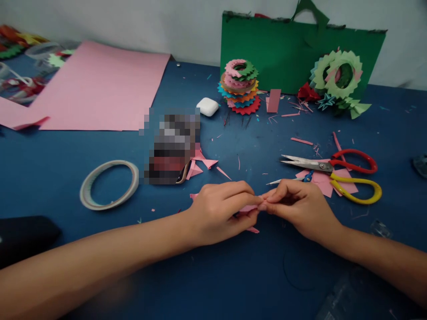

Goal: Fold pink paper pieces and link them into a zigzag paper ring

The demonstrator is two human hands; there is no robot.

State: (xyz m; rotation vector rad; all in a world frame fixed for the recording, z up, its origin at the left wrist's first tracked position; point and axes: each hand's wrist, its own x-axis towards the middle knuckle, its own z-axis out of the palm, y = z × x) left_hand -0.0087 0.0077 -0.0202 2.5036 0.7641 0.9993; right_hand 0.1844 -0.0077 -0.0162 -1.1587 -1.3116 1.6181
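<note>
Perhaps the small pink paper, at the centre of the frame, can crease wrongly or tear if left hand and right hand, both closed with pinching fingertips, pull it unevenly.

A blue tabletop is carrying a large pink paper sheet at upper left, a tape roll at centre left, and a white earbud case above centre. Red-and-yellow-handled scissors are lying over pink paper pieces at centre right.
</note>
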